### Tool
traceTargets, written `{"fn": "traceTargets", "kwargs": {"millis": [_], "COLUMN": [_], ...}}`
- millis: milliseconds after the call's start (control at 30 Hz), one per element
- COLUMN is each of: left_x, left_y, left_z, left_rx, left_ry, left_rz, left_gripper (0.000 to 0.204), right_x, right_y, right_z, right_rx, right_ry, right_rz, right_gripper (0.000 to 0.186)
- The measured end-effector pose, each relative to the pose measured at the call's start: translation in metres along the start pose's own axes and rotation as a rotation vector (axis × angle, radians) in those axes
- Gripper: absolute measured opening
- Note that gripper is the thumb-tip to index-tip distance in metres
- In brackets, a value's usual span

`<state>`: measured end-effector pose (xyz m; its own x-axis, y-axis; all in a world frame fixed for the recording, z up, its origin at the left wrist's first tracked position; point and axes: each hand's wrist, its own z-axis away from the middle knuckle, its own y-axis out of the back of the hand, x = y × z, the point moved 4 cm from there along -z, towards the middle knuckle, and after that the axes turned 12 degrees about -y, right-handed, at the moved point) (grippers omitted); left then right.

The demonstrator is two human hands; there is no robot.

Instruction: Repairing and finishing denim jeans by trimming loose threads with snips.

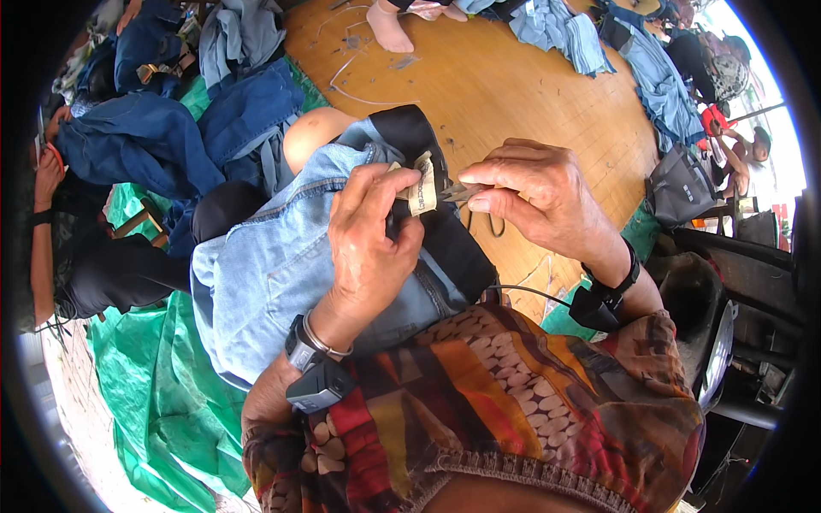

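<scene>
Across my lap lies a light-blue denim garment point(265, 274) with a black band point(453, 248) along its edge. My left hand point(372, 227) pinches a small cream printed label point(423, 195) at that band between thumb and fingers. From the right, my right hand point(543, 192) grips a small dark metal tool, apparently thread snips point(460, 193), between thumb and fingers. The tips point at the label's right edge; whether they touch it I cannot tell. The snips' handle end is mostly hidden by my fingers.
Ahead is a brown wooden board point(385, 73) with loose threads. Dark-blue jeans point(141, 141) are heaped at left, with green plastic sheeting point(171, 385) below. More light denim point(658, 85) and a grey bag point(682, 186) lie at right. Other people sit nearby, one at far left.
</scene>
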<state>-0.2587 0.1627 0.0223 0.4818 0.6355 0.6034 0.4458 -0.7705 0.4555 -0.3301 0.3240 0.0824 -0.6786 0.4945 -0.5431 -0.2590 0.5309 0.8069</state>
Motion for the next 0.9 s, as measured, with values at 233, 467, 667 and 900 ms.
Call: {"fn": "traceTargets", "kwargs": {"millis": [233, 467, 667, 900], "left_x": [0.001, -0.002, -0.002, -0.023], "left_y": [-0.001, 0.000, 0.007, 0.027], "left_z": [0.000, 0.002, 0.002, 0.002], "left_rx": [-0.005, 0.007, 0.058, 0.165], "left_ry": [0.015, 0.010, 0.024, 0.502], "left_rz": [0.018, 0.027, 0.056, 0.831], "left_gripper": [0.045, 0.044, 0.042, 0.027], "right_x": [0.005, 0.004, 0.020, 0.018], "right_y": [0.000, -0.003, -0.011, -0.042], "right_z": [0.001, 0.002, 0.010, 0.020], "right_rx": [-0.044, -0.044, 0.010, -0.152], "right_ry": [-0.020, -0.054, -0.364, -0.278], "right_rz": [-0.105, -0.058, -0.602, -0.894], "right_gripper": [0.016, 0.014, 0.018, 0.040]}}
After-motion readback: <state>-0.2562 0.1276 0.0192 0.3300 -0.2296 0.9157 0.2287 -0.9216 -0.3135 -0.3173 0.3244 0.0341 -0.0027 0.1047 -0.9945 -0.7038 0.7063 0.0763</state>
